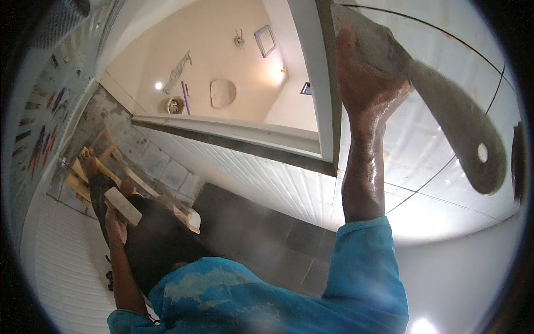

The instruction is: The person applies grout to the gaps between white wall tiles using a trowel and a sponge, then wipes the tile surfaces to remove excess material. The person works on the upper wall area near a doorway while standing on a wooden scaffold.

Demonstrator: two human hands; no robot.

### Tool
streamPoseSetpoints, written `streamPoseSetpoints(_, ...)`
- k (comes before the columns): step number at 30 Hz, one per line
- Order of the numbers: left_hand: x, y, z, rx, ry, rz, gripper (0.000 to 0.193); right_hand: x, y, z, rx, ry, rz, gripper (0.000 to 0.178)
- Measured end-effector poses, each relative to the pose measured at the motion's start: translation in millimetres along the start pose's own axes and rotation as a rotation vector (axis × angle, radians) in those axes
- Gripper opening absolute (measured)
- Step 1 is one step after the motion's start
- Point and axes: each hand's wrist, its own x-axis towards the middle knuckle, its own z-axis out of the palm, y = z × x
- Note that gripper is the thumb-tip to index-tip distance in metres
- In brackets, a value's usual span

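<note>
My right hand (pixel 370 83) is raised, wet and smeared with grey, beside the upper corner of a framed opening (pixel 328 83). Its fingers are closed around a grey, mortar-coloured hand tool (pixel 464 125), whose long flat part slants down to the right and ends rounded, with a hole. The tool's other end is hidden by the hand. My left hand (pixel 115 225) hangs low by my dark trousers. It grips a pale rectangular block (pixel 123 206); the block's exact kind is unclear.
My bare feet rest on a yellowish wooden stand (pixel 80 178). Dark floor tiles (pixel 245 222) lie below. Large white tiles (pixel 428 195) cover the wall at right. Through the opening, a bucket (pixel 175 106) stands in a beige room. A patterned panel (pixel 50 117) is at left.
</note>
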Motion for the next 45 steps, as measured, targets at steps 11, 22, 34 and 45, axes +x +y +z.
streamPoseSetpoints(11, 7, -5, -9, 0.029, -0.042, -0.017, 0.065, -6, 6, 5, 0.145, 0.064, 0.102, 0.019)
streamPoseSetpoints(22, 7, -5, -4, 0.047, -0.001, 0.023, 0.066, -25, 10, -5, 0.114, -0.002, 0.129, 0.022)
streamPoseSetpoints(34, 0, 0, 1, 0.063, -0.056, 0.032, 0.064, -35, 25, 5, -0.036, 0.032, 0.025, 0.025)
streamPoseSetpoints(45, 1, -1, -2, 0.069, 0.001, 0.048, 0.063, -34, 25, 2, -0.169, -0.005, -0.306, 0.031)
